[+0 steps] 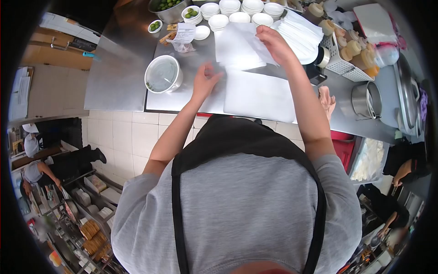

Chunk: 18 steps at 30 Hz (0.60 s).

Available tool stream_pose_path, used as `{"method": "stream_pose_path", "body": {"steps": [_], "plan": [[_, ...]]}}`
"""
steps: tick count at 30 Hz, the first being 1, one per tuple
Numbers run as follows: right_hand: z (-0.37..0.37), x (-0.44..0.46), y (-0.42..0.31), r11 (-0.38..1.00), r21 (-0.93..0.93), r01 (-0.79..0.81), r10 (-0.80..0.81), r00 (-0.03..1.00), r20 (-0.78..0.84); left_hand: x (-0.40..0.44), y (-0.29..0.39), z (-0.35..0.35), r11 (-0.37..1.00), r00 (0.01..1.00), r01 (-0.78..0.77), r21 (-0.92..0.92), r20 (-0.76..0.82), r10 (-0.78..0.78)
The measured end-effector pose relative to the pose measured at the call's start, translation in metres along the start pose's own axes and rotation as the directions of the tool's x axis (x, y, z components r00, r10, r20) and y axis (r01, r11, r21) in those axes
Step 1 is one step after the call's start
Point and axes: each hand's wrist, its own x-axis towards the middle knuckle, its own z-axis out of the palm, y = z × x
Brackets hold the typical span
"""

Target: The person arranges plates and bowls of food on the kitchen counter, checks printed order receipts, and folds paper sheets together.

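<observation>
Within right hand [273, 41], one sheet [255, 44].

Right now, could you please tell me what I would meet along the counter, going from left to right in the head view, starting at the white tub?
White tub → left hand → right hand → small metal pot → large round metal lid.

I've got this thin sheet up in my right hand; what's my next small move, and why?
I'd probably bring your left hand over to steady the thin sheet: that hand looks empty, and only your right hand holds the sheet over other papers.
</observation>
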Motion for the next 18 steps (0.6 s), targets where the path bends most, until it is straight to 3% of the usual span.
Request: {"method": "stream_pose_path", "body": {"steps": [1, 4, 5, 7, 9, 10, 11, 12, 13, 15, 18], "plan": [[-0.001, -0.01, -0.012, 1.0, -0.001, 0.0, 0.0, 1.0, -0.009, 0.005, 0.003, 0.004, 1.0, 1.0, -0.003, -0.001, 0.008, 0.003], [-0.006, -0.042, -0.039, 0.952, 0.307, 0.014, -0.049, 0.993, 0.108, 0.02, 0.017, 0.015, 0.988, 0.999, -0.034, -0.153, -0.035, 0.029], [-0.009, -0.052, -0.044, 0.952, 0.305, 0.017, -0.049, 0.994, 0.097, 0.024, 0.025, 0.017, 0.969, 1.0, 0.006, -0.246, -0.01, -0.009], [-0.019, -0.07, -0.049, 0.759, 0.65, -0.036, -0.093, 0.982, 0.164, 0.031, 0.031, 0.025, 0.941, 0.999, 0.049, -0.335, 0.03, -0.042], [-0.03, -0.083, -0.045, 0.699, 0.715, -0.023, -0.082, 0.99, 0.112, 0.036, 0.039, 0.032, 0.826, 0.998, 0.03, -0.563, 0.068, 0.011], [-0.037, -0.088, -0.039, 0.652, 0.756, -0.052, -0.104, 0.982, 0.157, 0.034, 0.045, 0.032, 0.826, 0.997, 0.033, -0.563, 0.079, 0.014], [-0.046, -0.094, -0.031, 0.604, 0.793, -0.084, -0.128, 0.971, 0.201, 0.033, 0.05, 0.03, 0.731, 0.977, 0.158, -0.664, 0.21, -0.02], [-0.056, -0.1, -0.019, 0.615, 0.784, -0.083, -0.064, 0.986, 0.155, 0.029, 0.058, 0.028, 0.616, 0.939, 0.29, -0.733, 0.342, -0.035], [-0.059, -0.108, -0.013, 0.614, 0.786, -0.077, -0.061, 0.988, 0.144, 0.026, 0.062, 0.027, 0.616, 0.935, 0.298, -0.73, 0.353, -0.034], [-0.064, -0.129, 0.002, 0.662, 0.75, -0.005, 0.183, 0.971, -0.154, 0.019, 0.066, 0.027, 0.69, 0.921, 0.297, -0.66, 0.388, -0.026], [-0.057, -0.162, 0.021, 0.684, 0.729, 0.004, 0.259, 0.934, -0.248, -0.001, 0.063, 0.029, 0.758, 0.909, 0.313, -0.572, 0.411, -0.066]]}}
